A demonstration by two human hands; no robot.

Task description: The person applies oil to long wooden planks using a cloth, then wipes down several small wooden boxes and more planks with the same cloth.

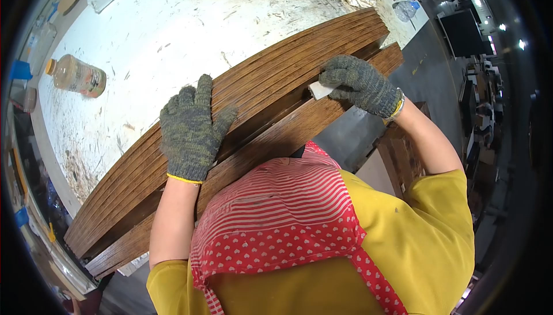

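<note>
Wood piece (253, 90) is lying slantwise along near edge of white table (138, 44), lower L to upper R, in front of person's red apron (276, 188). Its grooved top (305, 50) and near rail (276, 140) are running side by side w/ dark gap between; can't tell if 1 part or 2. L hand (194, 130) is resting palm-down on top, fingers nearly straight, thumb out, gripping nothing AFAICT. R hand (356, 84) is holding small white block (318, 90) at the gap, fingers curled round it.

Handling, my est.: wood is looking stiff, prob. fairly heavy given length; best hold = 2 hands, 1 nr each end, under outer edges. Finish may be slick; knit gloves should be helping. Groove ridges are looking chip-prone, so no pinching there. Block is looking light; softness unclear. Hold by its sides.
</note>
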